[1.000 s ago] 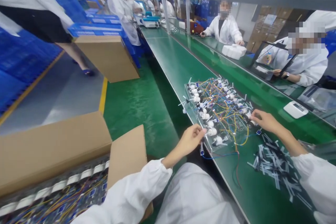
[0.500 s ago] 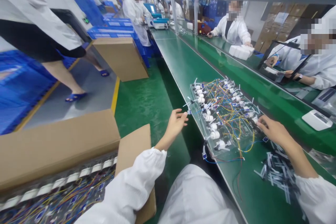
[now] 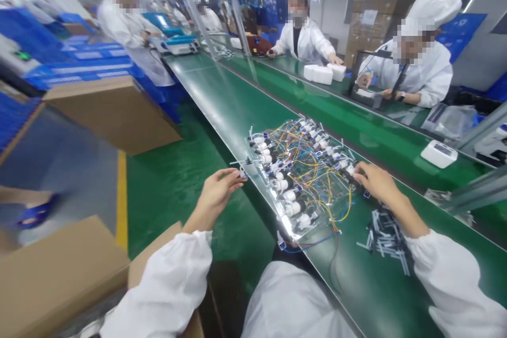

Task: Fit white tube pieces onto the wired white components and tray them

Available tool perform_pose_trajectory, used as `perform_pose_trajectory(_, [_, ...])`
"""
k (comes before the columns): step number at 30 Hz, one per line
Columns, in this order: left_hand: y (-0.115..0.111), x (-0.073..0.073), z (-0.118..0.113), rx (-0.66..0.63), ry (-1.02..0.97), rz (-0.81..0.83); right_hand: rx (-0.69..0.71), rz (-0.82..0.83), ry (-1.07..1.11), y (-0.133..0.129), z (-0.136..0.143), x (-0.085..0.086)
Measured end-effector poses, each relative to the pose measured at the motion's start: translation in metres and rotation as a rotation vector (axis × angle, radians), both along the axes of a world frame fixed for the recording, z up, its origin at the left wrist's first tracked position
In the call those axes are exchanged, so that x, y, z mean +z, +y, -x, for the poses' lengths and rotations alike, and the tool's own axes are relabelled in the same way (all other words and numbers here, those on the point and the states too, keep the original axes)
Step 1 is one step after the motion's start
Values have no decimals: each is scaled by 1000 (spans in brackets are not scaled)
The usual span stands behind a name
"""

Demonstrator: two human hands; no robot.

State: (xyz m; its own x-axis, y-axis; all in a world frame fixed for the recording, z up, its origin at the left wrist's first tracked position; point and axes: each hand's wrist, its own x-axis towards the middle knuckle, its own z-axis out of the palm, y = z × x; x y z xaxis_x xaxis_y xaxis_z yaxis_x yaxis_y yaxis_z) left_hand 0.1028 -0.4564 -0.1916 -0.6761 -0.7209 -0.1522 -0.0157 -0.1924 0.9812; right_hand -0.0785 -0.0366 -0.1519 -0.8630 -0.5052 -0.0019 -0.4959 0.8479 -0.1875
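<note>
Your left hand [image 3: 216, 193] hangs off the near edge of the bench [image 3: 222, 100], out over the green floor [image 3: 166, 185]. Its fingers are spread loosely and point toward the near-left edge of the clear tray [image 3: 273, 211]. The fingertips lie just beside a small white part that juts from the tray's edge; whether they touch it cannot be told. Nothing is gripped in that hand.

Your right hand [image 3: 376, 182] rests on the far-right side of the tray, fingers curled down among the wired parts [image 3: 304, 169]. Whether those fingers pinch one of the parts cannot be told, as the knuckles hide the tips.

The tray lies on the bench between your two hands, slanting away from you, with its near corner overhanging the bench edge. It carries rows of small white cylinders with yellow, orange and blue leads tangled over them. A blue lead trails off the near corner.

A loose heap of small grey-white strips [image 3: 386, 235] lies on the bench just under your right forearm, beside the tray. An open cardboard box [image 3: 59, 280] stands at your lower left, well apart from the tray. A white device [image 3: 439, 153] sits on the far side of the bench, where other people in white coats are seated.
</note>
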Motion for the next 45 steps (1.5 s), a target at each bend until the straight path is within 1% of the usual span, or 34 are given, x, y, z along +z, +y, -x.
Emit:
perform_pose_trajectory(4, [-5,22,13,-60,46,51,-6,12,0,1,-1,-4])
perform_pose_trajectory(6, [0,32,24,-109,66,118,-2,19,4,2,0,-7])
perform_pose_trajectory(8, [9,40,36,-186,73,208,3,27,11,2,1,-10])
perform_pose_trajectory(11, [23,50,50,-307,60,360,6,36,26,4,2,-13])
perform_pose_trajectory(12, [26,52,52,-325,54,415,5,37,30,4,3,-14])
perform_pose_trajectory(14, [28,53,50,-318,32,522,5,37,36,4,3,-15])
perform_pose_trajectory(17, [24,46,36,-260,-27,635,8,37,33,4,3,-17])
perform_pose_trajectory(21, [18,25,13,-206,-90,666,-1,37,28,2,3,-17])
perform_pose_trajectory(25, [20,8,-3,-215,-104,587,-32,53,38,1,2,-16])
perform_pose_trajectory(31, [31,-3,-13,-156,-73,439,-102,117,7,0,-3,-13])
perform_pose_trajectory(34, [47,-9,-24,-76,-63,381,-104,116,-5,0,-3,-13])
perform_pose_trajectory(36, [65,-14,-36,-16,-62,357,-104,114,-32,0,-2,-12])
perform_pose_trajectory(38, [86,-19,-49,1,-68,321,-99,111,-73,-1,-1,-11])
perform_pose_trajectory(40, [106,-22,-60,-39,-80,260,-90,111,-108,-2,-1,-9])
perform_pose_trajectory(42, [120,-22,-65,-101,-94,198,-79,113,-131,-3,-2,-7])
perform_pose_trajectory(45, [128,-15,-65,-170,-106,141,-39,109,-197,1,-5,1])
